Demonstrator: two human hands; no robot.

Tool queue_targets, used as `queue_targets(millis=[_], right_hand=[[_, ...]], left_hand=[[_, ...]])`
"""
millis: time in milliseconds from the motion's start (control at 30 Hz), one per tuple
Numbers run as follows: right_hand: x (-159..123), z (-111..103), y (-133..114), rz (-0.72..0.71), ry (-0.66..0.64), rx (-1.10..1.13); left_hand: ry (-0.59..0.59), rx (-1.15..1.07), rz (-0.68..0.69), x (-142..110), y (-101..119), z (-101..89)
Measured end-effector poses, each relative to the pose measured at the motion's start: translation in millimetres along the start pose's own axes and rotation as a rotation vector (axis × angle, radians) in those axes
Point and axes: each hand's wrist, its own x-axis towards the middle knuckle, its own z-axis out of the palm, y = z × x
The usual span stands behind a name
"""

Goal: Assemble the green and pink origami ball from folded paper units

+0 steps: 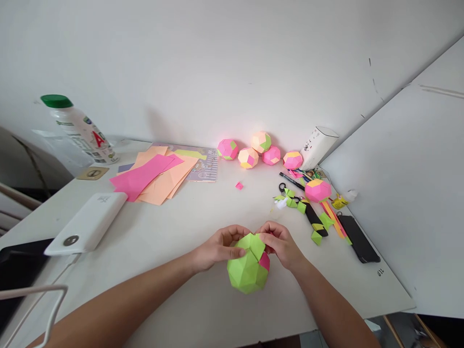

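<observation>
A faceted green paper ball (246, 273) with one pink patch on its right side is held above the front of the table. My left hand (223, 246) grips its upper left, thumb across the near face and fingers behind. At the top right, my right hand (278, 241) pinches a raised green flap (256, 247) of the ball between thumb and fingers. The far side of the ball is hidden. Beyond my hands lies a small folded pink paper piece (239, 185).
Several finished paper balls (248, 158) line the wall. Pink and orange sheets (145, 176), a white power bank (87, 224) and a bottle (81, 130) are on the left. To the right lie green scraps (300, 207), a box cutter (314, 218), a glue bottle (343, 199) and a phone (358, 238).
</observation>
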Motion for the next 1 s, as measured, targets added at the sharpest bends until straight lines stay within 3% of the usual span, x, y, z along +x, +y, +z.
queue_targets(millis=[167, 433, 1000], right_hand=[[0.5, -0.4, -1.7, 0.000, -0.007, -0.038], [-0.6, 2.3, -2.6, -0.034, 0.023, -0.051], [-0.8, 8.6, 2.3, 0.009, 0.088, 0.007]], left_hand=[[-0.059, -0.189, -0.071, -0.6, -0.1, 0.0], [-0.055, -0.304, -0.117, 0.5, 0.8, 1.2], [-0.057, -0.333, -0.167, 0.3, 1.5, 0.2]])
